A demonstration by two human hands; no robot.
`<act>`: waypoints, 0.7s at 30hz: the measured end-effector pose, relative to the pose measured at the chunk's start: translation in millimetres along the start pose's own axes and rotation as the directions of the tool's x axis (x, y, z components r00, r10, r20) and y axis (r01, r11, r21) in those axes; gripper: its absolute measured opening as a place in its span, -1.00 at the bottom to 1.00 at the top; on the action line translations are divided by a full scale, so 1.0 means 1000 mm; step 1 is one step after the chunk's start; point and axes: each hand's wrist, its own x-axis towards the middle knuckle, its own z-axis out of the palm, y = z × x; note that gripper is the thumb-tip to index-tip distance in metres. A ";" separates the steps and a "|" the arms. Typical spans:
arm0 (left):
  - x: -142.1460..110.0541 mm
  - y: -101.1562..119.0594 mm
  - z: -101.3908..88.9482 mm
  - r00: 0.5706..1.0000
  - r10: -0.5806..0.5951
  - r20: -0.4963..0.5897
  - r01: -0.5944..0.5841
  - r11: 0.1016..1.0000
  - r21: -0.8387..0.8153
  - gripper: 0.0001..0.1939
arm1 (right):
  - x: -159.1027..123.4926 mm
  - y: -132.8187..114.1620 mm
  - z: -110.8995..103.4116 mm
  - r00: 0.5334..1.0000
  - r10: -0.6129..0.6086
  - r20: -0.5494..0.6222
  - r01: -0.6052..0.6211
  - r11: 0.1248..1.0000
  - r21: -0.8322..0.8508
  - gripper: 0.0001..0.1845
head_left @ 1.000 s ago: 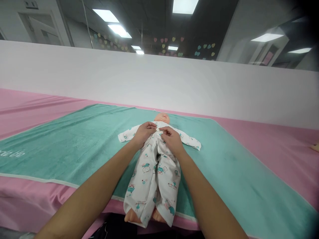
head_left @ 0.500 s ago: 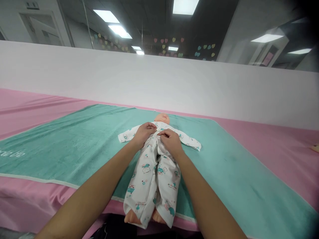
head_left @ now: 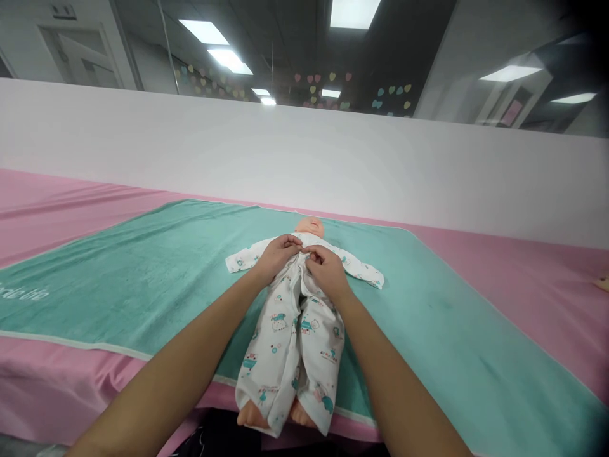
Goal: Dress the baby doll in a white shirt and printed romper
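A baby doll lies on its back, head away from me, its feet by the near edge. It wears a white printed baby romper, sleeves spread to both sides and legs open along the inner seam. My left hand pinches the romper's front at the chest, fingers closed. Close beside it, my right hand is closed on the same front from the other side, and the fingertips of both hands meet. What exactly sits between the fingertips is hidden.
Under the doll a green towel with a white border covers part of a pink cloth. Behind it rises a low white wall, with a mirror or glass pane above. A small object shows at the far right edge.
The fingertips of my hands have drawn together at the romper's chest, my right fingers shifting slightly up. The doll and towel stay where they were.
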 end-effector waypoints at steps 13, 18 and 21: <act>-0.003 -0.001 0.008 0.989 0.132 -0.073 -0.096 0.922 0.375 -0.78 | 0.000 0.000 0.001 0.994 0.088 -0.064 -0.091 0.995 -0.041 -0.80; -0.001 -0.004 0.006 0.988 0.132 -0.080 -0.086 0.900 0.427 -0.80 | 0.000 -0.001 0.001 0.994 0.095 -0.049 -0.097 0.995 -0.038 -0.82; -0.001 -0.005 0.005 0.988 0.141 -0.067 -0.101 0.906 0.410 -0.81 | 0.000 -0.002 0.001 0.995 0.086 -0.053 -0.088 0.995 -0.045 -0.81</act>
